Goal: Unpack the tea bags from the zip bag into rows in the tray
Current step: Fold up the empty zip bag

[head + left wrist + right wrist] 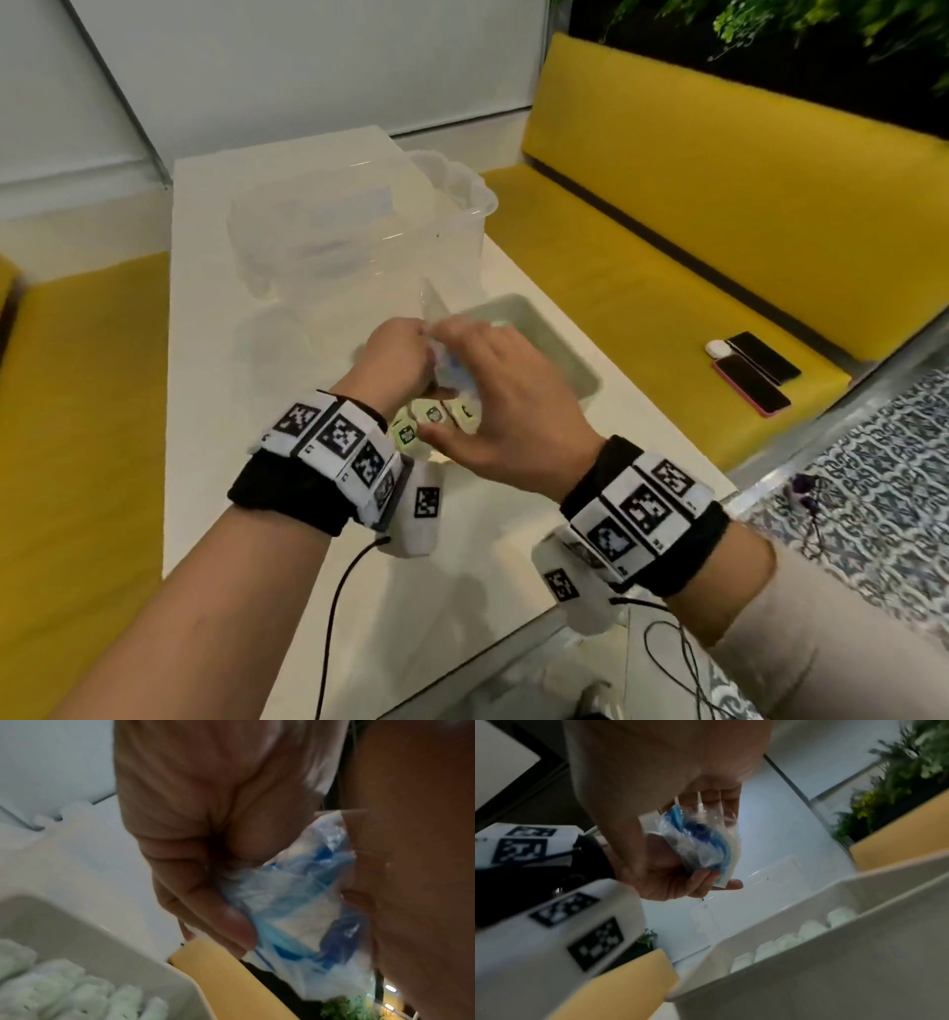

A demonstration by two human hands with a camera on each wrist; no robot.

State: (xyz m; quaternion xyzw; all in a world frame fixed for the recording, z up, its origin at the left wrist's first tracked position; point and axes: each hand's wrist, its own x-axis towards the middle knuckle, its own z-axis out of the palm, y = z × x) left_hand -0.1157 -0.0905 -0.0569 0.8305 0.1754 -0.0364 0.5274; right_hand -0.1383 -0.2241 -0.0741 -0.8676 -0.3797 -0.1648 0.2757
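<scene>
Head view: left hand [398,354] & right hand [506,406] meet over the pale tray [570,354], both closed on a crumpled clear zip bag [452,362]. Pale green tea bags [431,413] lie in a row below; black label print unreadable.

Left wrist: fingers curled on thin blue-printed film, bunched, no clear long axis.

Right wrist: fingers pinch the same wad; tea bags line the tray's inner wall.

A white table [215,360] bears a tray [560,349] and a clear bin [359,241].
</scene>
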